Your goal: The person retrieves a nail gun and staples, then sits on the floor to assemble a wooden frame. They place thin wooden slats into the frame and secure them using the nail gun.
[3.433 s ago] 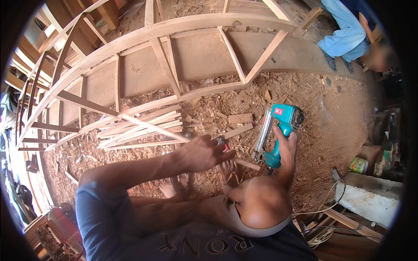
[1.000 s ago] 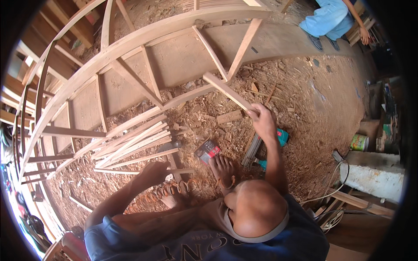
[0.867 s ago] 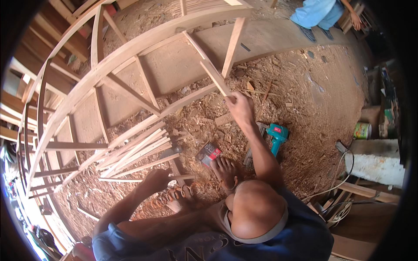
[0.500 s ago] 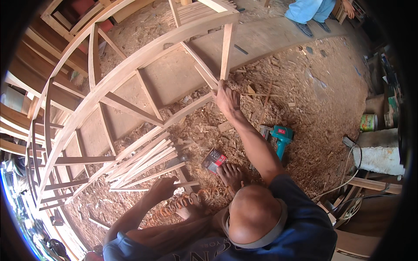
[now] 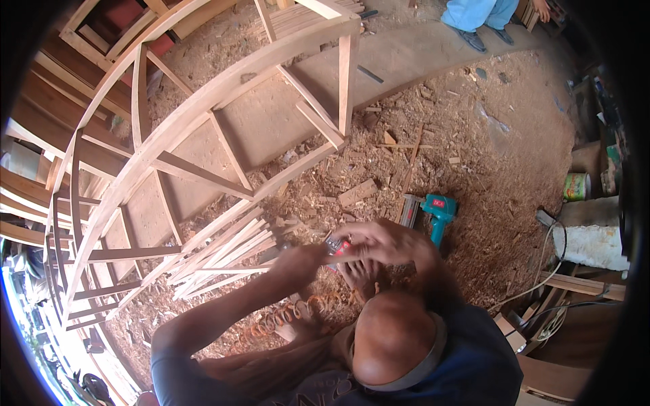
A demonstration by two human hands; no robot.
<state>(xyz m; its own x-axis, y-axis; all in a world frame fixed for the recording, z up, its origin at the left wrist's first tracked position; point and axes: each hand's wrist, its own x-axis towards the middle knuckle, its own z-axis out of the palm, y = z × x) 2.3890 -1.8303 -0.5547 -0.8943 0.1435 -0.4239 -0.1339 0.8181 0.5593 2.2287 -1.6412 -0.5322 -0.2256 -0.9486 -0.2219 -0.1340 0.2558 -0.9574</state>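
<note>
A: What is held in the left hand [image 5: 298, 262]?

B: A thin wooden strip [image 5: 344, 257] is held there, with the fingers closed around it. It is stretched across toward the other side, low in front of the body, near the bare foot [image 5: 360, 276].

A: And the right hand [image 5: 382, 242]?

B: It is seen at the strip's right end with its fingers bent; whether the wood is gripped or only touched cannot be told from this angle.

A: What is found around them?

B: A dark and red box [image 5: 343, 247] is partly covered by the hands. To the right, a teal nail gun [image 5: 439, 211] is laid on the shavings. To the left, a bundle of strips [image 5: 227, 250] is spread beside the curved wooden frame [image 5: 203, 116], and an orange coiled hose [image 5: 288, 315] is seen below.
</note>
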